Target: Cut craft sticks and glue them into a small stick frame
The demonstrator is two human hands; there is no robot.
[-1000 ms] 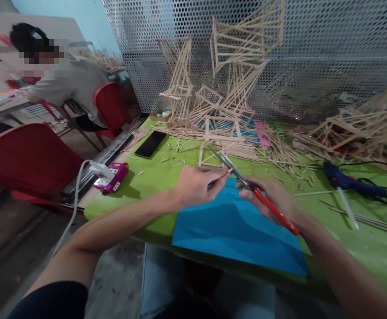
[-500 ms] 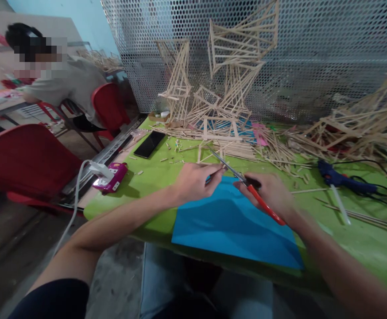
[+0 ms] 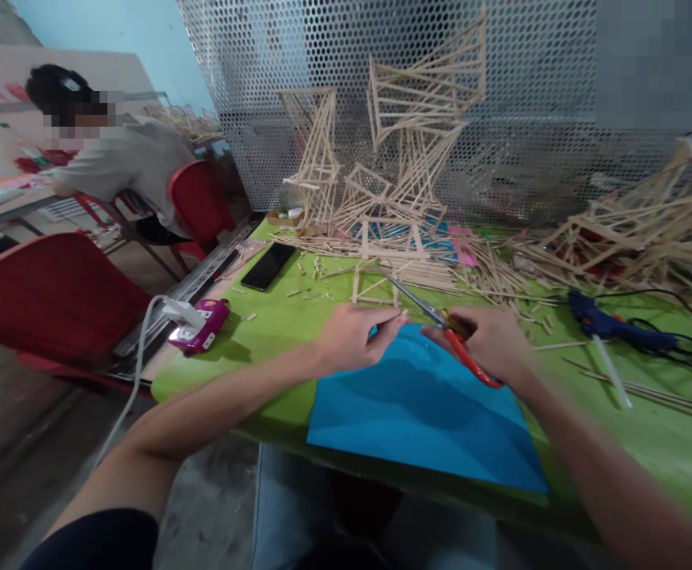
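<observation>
My left hand [image 3: 355,339] is closed in a pinch above the blue sheet's [image 3: 423,412] far left corner. A small pale piece [image 3: 404,315], which looks like a bit of wooden stick, shows at its fingertips. My right hand [image 3: 494,344] grips a pair of scissors [image 3: 468,360] with red handles. Their metal blades point away and to the left, past the left fingertips. A small frame of thin sticks [image 3: 355,286] lies just beyond my left hand, with a pile of loose sticks [image 3: 423,275] behind it.
Stick structures [image 3: 426,103] stand against a perforated metal panel [image 3: 536,119]. A blue glue gun [image 3: 619,326] and its cable lie at the right. On the left are a phone [image 3: 268,266] and a purple power socket [image 3: 207,326]. Another person [image 3: 126,166] sits by red chairs.
The scissor blades have come slightly away from my left fingertips, where the pale piece now shows more clearly. My left hand keeps its pinch. The whole view has shifted a little.
</observation>
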